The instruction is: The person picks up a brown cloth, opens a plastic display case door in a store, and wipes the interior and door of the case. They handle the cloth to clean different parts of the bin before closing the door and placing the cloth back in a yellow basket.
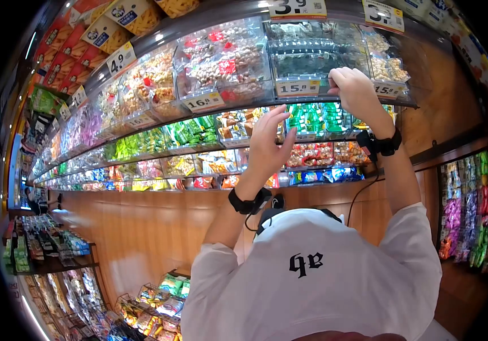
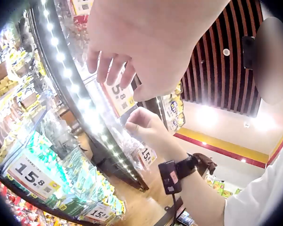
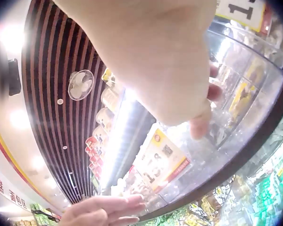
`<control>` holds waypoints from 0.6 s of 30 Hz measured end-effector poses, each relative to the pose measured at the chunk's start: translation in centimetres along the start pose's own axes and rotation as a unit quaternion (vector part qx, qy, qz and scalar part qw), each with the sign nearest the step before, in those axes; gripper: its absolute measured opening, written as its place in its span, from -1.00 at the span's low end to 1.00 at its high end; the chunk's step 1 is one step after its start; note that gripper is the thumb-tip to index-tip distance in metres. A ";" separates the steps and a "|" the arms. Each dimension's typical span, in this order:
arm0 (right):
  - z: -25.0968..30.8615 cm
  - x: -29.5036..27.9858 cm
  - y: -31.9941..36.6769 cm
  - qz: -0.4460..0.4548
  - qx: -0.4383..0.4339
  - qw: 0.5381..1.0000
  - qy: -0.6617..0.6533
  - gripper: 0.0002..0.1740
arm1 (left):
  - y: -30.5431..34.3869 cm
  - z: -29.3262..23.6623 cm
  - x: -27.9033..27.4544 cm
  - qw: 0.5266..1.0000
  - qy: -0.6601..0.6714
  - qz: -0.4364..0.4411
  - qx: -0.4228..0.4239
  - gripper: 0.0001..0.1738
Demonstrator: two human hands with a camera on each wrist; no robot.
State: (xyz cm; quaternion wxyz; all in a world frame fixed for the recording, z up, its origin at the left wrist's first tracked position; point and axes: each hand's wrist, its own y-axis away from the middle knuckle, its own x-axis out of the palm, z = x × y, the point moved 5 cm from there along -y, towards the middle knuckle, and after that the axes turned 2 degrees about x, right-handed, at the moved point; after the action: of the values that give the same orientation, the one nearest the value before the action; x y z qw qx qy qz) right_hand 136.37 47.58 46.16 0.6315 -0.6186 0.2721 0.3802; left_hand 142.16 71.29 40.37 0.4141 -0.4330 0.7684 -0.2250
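**Head view.** Top row of curved shelf (image 1: pixel 319 100): right hand (image 1: pixel 353 88) up at clear bin (image 1: pixel 306 62), fingers curled over its front rim, just beside price tag (image 1: pixel 297 87) marked 15.8. Thumb hidden behind the hand; cannot tell how firm the hold. Left hand (image 1: pixel 266 142) lower, in front of second-row bins, fingers straight and slightly spread, holding nothing. Touching the shelf or apart: cannot tell. Bin contents hard to make out through glare. White shirt (image 1: pixel 312 284) blocking the lower middle of the frame. Black wrist bands (image 1: pixel 248 203) on both arms.

**Left wrist view.** Left hand (image 2: pixel 146 42) filling the top, cut off by the frame edge. Fingers (image 2: pixel 114 66) relaxed, near price tag (image 2: pixel 120 96); contact unclear. Beyond it, right hand (image 2: pixel 144 125) bunched at the clear bin (image 2: pixel 127 143), beside a strip of lights (image 2: pixel 80 101). Green-wrapped sweets (image 2: pixel 42 150) in bins below.

**Right wrist view.** Right hand (image 3: pixel 151 61) very close, blurred, covering most of the frame. Fingertips (image 3: pixel 200 127) against the clear bin (image 3: pixel 236 99). Gripped rim itself hidden by the palm. Price tag (image 3: pixel 162 160) below, digits smeared. Left hand (image 3: pixel 108 212) at bottom edge, cut off, fingers straight. Ceiling fan (image 3: pixel 80 84) on slatted ceiling behind.
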 end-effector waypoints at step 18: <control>8.0 -5.8 20.4 -0.091 0.318 0.926 -0.184 -0.80 | -1.4 -5.7 6.0 0.839 0.402 0.366 -0.028 -0.71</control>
State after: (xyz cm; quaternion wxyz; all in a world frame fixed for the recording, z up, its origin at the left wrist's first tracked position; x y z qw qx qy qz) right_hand 115.44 53.55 39.91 0.8658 -0.3265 0.2008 0.3216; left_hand 136.36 65.35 41.89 0.1085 -0.0029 0.9759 -0.1893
